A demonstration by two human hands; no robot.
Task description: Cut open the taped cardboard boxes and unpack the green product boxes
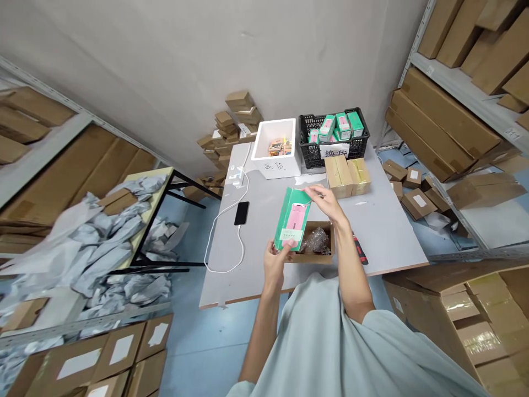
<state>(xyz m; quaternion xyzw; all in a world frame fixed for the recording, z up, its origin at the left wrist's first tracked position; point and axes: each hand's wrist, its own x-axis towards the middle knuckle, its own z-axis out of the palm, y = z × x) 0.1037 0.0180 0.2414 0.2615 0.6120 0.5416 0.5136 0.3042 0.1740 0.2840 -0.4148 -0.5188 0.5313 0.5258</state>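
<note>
A green product box (285, 218) with a pink device printed on its front is held up, tilted, over the table. My left hand (278, 258) is closed around its lower end, thumb on the front. The fingers of my right hand (326, 205) pinch its top right corner. Below and behind the green box, an open cardboard carton (332, 242) holds clear bubble wrap (317, 241). Part of this carton is hidden by the green box and my left hand. A red and black tool (359, 251), perhaps a cutter, lies right of the carton, partly behind my right forearm.
On the grey table (223, 237) are a white foam bin (275, 165) with small boxes, a black crate (314, 157) of green boxes, taped cartons (339, 179), and a phone (242, 213) on a white cable. Shelves of cartons stand on both sides; a large open carton (417, 314) is at right.
</note>
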